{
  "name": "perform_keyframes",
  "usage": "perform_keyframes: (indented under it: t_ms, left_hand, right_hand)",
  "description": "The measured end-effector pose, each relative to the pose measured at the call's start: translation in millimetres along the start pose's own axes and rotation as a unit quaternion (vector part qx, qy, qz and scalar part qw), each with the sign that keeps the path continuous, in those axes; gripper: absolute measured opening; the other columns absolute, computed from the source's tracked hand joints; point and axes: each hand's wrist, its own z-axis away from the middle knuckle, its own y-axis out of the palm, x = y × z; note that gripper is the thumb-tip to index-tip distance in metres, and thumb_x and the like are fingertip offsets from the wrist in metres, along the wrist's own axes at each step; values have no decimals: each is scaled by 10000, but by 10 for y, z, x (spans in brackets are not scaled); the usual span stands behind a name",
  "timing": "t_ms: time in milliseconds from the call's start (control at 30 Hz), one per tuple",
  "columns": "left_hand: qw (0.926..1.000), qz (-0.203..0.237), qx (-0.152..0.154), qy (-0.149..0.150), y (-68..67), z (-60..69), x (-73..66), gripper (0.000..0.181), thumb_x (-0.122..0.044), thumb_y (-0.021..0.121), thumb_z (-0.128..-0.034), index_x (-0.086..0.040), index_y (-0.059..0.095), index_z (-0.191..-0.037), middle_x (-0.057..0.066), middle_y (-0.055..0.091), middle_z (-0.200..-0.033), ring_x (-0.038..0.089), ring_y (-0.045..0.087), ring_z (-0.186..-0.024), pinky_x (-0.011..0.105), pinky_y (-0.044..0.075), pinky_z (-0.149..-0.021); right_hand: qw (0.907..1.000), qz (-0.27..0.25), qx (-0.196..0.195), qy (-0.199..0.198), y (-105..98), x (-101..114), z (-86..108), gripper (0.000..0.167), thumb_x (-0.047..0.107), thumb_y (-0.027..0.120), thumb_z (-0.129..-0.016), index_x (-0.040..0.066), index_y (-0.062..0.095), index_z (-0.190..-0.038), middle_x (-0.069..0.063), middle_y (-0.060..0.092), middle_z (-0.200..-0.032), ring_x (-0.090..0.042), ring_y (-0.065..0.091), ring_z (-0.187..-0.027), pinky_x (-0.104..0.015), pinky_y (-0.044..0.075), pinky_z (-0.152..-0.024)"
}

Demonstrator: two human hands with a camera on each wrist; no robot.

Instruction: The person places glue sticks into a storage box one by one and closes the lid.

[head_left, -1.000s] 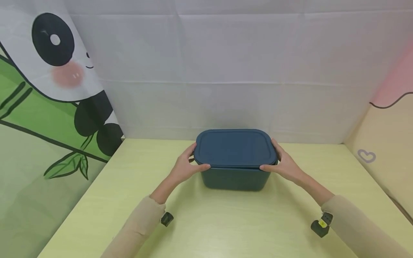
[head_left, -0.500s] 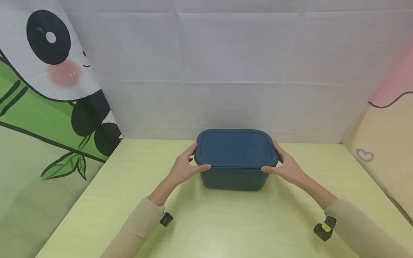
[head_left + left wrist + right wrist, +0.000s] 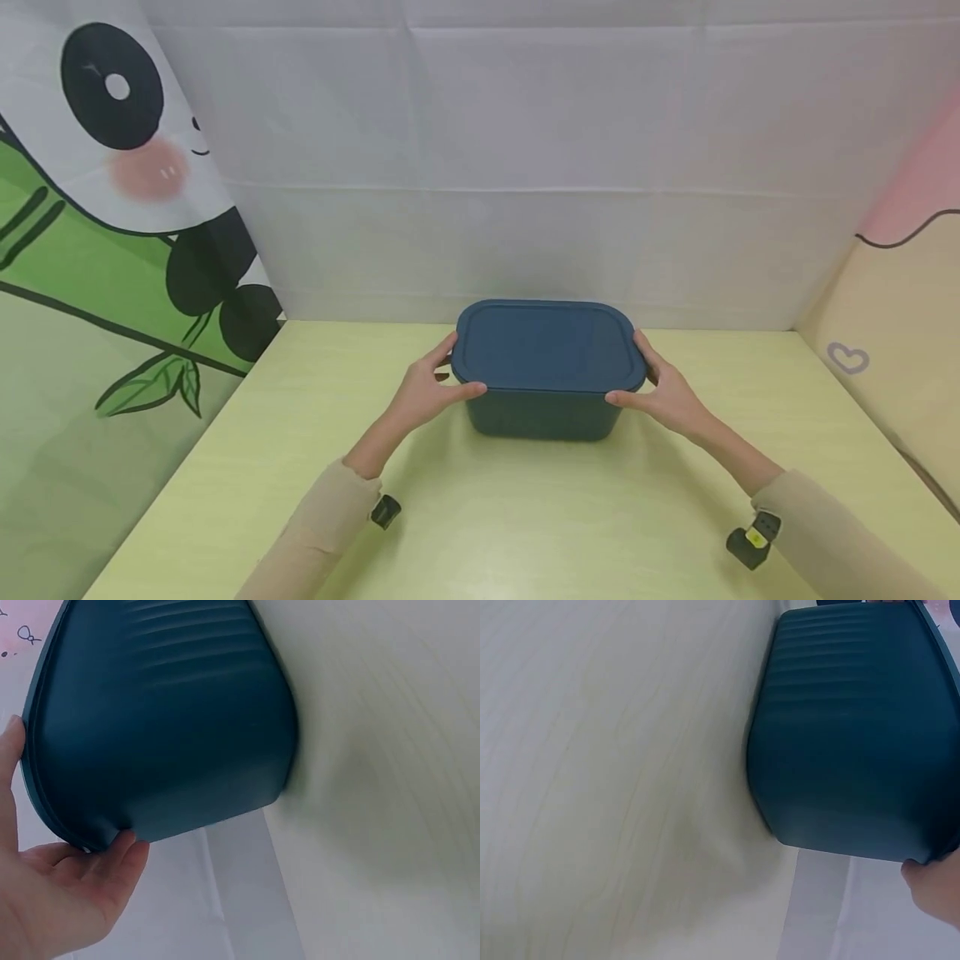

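A dark blue lid (image 3: 547, 343) covers a teal plastic storage box (image 3: 543, 415), which stands on the table close to the back wall. At the lid's left end, my left hand (image 3: 426, 393) grips the rim, thumb at the front corner and fingers round the side. My right hand (image 3: 670, 400) holds the right end in a similar way. In the left wrist view, the left fingertips (image 3: 124, 855) curl beneath the lid's edge against the box (image 3: 180, 727). Only part of the right hand (image 3: 939, 889) shows in the right wrist view, beside the box (image 3: 847, 742). The box's inside is hidden.
The pale yellow table (image 3: 525, 517) spreads around the box. A white cloth wall (image 3: 540, 167) rises close behind it. A panda-printed panel (image 3: 150, 250) borders the left side, and a beige and pink panel (image 3: 900, 317) the right.
The dark gap under the lid's front edge, seen one second ago, has closed up, and the lid lies more evenly on the box. Both hands stay at its ends; the right thumb sits slightly lower.
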Motion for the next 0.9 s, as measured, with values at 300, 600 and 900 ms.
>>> perform_keyframes:
  t_ms: [300,600,900]
  left_hand:
    - [10000,44,21,14,3,-62,61,932,-381,764,-704,-190,235,-1447,72,264,-1468,286,420,-1236,388,408,-965]
    - [9996,164,180,145,-105,-265,52,825,-290,718,-780,-107,242,-1429,121,286,-1439,310,332,-1283,486,300,-1026]
    - [9977,167,560,355,-84,-460,128,865,-239,677,-817,-163,114,-1469,100,138,-1504,319,238,-1329,507,232,-1055]
  right_hand:
    - [9984,539,-43,170,-46,10,-8,1038,354,725,-759,141,-3,-1468,-164,46,-1508,-443,201,-1308,-552,289,-1001]
    - [9992,284,251,-102,-204,-56,-270,816,348,554,-899,79,31,-1465,-189,52,-1501,-444,157,-1321,-541,250,-1031]
    - [9980,583,247,-80,-256,-166,-536,860,374,578,-876,78,25,-1464,-211,90,-1491,-412,209,-1319,-539,272,-1018]
